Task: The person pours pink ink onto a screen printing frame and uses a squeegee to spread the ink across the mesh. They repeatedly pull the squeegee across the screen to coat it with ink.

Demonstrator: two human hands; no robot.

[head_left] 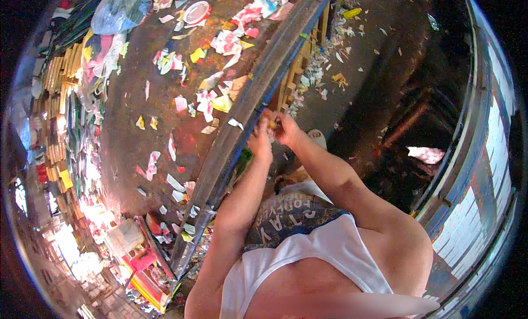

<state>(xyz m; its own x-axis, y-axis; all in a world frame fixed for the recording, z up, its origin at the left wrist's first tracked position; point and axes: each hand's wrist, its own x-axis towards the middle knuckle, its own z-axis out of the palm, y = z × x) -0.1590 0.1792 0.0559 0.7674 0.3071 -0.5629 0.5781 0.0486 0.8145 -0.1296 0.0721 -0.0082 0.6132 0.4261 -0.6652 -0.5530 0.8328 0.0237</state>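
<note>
My left hand point(260, 136) and my right hand point(284, 129) meet in front of me, beside the blue-edged metal rail point(228, 133) of a wide dark belt or table. The fingers of both are bent in toward each other. Between them shows a small yellowish spot, too small to name. A white scrap point(235, 123) lies on the rail just left of my hands. Torn paper and plastic scraps point(205, 105) in white, pink and yellow are scattered over the dark surface point(124, 132) beyond the rail.
A round white lid or tub with a red rim point(197, 13) and a translucent blue bag point(120, 12) lie at the far left. Stacked boards point(55, 126) line the left side. Litter point(324, 60) covers the floor beyond the rail. A pale pink-white piece point(426, 155) lies at right.
</note>
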